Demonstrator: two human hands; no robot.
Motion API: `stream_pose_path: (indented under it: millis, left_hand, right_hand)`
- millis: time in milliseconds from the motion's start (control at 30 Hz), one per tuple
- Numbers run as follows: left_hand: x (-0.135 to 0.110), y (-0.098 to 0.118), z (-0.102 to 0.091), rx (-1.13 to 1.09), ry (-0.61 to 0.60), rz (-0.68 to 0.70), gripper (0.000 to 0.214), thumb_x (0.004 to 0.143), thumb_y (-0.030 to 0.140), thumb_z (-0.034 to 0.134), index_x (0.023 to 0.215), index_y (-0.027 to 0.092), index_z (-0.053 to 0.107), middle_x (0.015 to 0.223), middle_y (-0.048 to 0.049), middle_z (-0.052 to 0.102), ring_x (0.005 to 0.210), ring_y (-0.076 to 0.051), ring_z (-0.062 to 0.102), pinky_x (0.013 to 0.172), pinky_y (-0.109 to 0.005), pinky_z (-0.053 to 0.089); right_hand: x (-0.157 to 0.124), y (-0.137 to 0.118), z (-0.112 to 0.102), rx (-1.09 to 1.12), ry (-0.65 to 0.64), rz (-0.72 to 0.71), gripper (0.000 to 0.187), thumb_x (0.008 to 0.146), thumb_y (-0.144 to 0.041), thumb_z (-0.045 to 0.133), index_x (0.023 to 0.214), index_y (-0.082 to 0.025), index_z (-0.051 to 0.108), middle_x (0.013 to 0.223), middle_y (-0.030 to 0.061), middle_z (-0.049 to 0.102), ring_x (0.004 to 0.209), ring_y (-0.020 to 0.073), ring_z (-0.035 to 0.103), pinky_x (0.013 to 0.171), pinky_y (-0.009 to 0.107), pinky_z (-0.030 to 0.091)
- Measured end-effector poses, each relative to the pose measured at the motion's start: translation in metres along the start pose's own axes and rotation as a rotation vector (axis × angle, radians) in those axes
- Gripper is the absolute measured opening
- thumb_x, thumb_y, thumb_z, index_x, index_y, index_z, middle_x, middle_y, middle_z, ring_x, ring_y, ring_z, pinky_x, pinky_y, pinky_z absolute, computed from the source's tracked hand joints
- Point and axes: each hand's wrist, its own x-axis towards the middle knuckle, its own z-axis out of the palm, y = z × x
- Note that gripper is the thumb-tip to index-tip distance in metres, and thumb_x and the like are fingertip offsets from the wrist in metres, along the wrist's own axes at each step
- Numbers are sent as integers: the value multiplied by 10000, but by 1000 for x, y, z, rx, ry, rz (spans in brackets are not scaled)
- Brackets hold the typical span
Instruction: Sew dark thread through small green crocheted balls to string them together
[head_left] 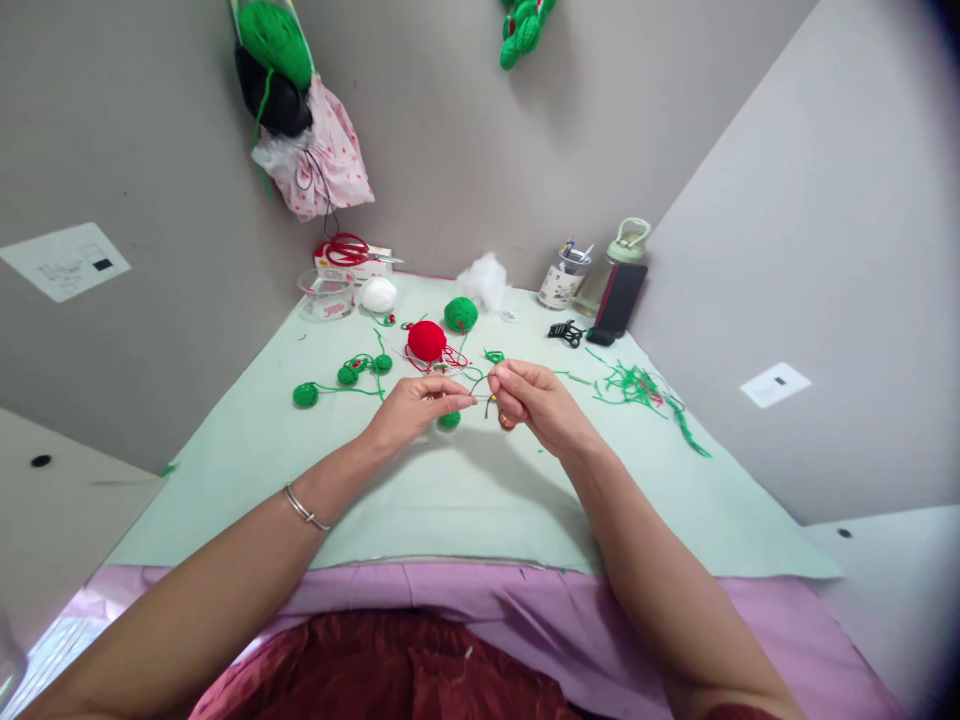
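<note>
Over the middle of the table, my left hand [424,408] and my right hand [536,400] face each other a short way apart, fingertips pinched. A thin dark cord [480,383] arcs between them, one part at each set of fingertips. Just below my right fingers shows a small orange-red piece [507,421], mostly hidden. A small green crocheted ball [448,420] hangs or lies under my left fingers; which one I cannot tell. Beyond my hands lies a red yarn ball [427,341] with loose red strands. Small green balls on cords [347,375] lie to the left.
A green yarn ball [460,315], white yarn ball [379,295] and white stuffing [484,282] lie at the back. Red scissors [347,250] rest on a box. Green yarn scraps [637,385] spread at right. A pen cup [561,282], bottle [600,275] and phone [622,298] stand back right.
</note>
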Motion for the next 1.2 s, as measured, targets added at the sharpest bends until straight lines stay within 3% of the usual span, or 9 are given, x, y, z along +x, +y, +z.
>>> stream_pose_path:
  millis: [133, 267, 333, 433, 567, 667, 933, 1100, 1200]
  left_hand:
    - [2, -2, -3, -255, -8, -66, 253, 779, 454, 767, 766, 202, 740, 793, -32, 648, 739, -156, 549, 723, -306, 466]
    - [3, -1, -5, -483, 17, -105, 254, 760, 424, 791, 779, 181, 722, 793, -29, 636, 706, -132, 542, 702, -285, 474]
    - [3, -3, -3, -468, 76, -108, 251, 748, 408, 800, 835, 180, 744, 876, -48, 687, 765, -148, 578, 744, -295, 484]
    - [2, -8, 0, -225, 164, -13, 226, 782, 389, 771, 895, 194, 775, 960, -66, 721, 901, -202, 619, 845, -340, 482]
    - [-1, -10, 2, 250, 195, 285, 149, 874, 314, 663, 875, 239, 793, 889, -51, 675, 929, -225, 594, 904, -380, 440]
    - [-2, -9, 2, 374, 156, 320, 123, 857, 276, 676, 802, 247, 782, 823, -33, 631, 853, -210, 569, 862, -368, 427]
    - [0, -8, -1, 151, 212, 199, 205, 713, 301, 803, 639, 198, 641, 752, 4, 535, 778, -174, 522, 779, -316, 427]
    - [1, -8, -3, -42, 97, 183, 250, 722, 302, 812, 712, 187, 591, 955, -40, 641, 991, -207, 606, 865, -331, 457]
    - [-2, -7, -2, -104, 33, 140, 251, 805, 337, 753, 777, 193, 549, 914, -43, 672, 905, -191, 634, 782, -317, 474]
  right_hand:
    - [3, 3, -2, -47, 40, -14, 333, 926, -508, 610, 814, -195, 594, 517, -89, 329, 459, 79, 250, 442, 213, 286]
    - [4, 12, 6, -375, 97, -93, 317, 961, -445, 533, 794, -187, 611, 534, -58, 418, 483, 93, 337, 486, 226, 296]
    - [4, 16, 14, -577, 45, -153, 271, 969, -352, 501, 787, -188, 619, 560, -43, 463, 525, 102, 395, 544, 230, 323]
    - [1, 19, 25, -750, -55, -222, 242, 967, -280, 487, 777, -195, 611, 595, -37, 490, 559, 104, 419, 590, 236, 319]
    - [0, 15, 23, -666, -3, -215, 269, 984, -337, 482, 799, -194, 614, 582, -41, 469, 546, 108, 414, 577, 240, 321]
    - [2, 11, 17, -542, 12, -176, 307, 978, -395, 497, 781, -188, 608, 567, -43, 459, 541, 109, 401, 566, 242, 331]
    - [5, 10, 14, -441, -9, -127, 333, 955, -435, 526, 775, -174, 629, 539, -50, 440, 513, 99, 365, 530, 240, 309]
    - [3, 10, 15, -504, -53, -111, 327, 961, -411, 513, 767, -176, 629, 539, -52, 424, 514, 99, 373, 526, 236, 310]
    - [2, 10, 16, -499, -67, -101, 330, 967, -421, 504, 776, -180, 624, 540, -59, 393, 503, 95, 345, 512, 234, 296]
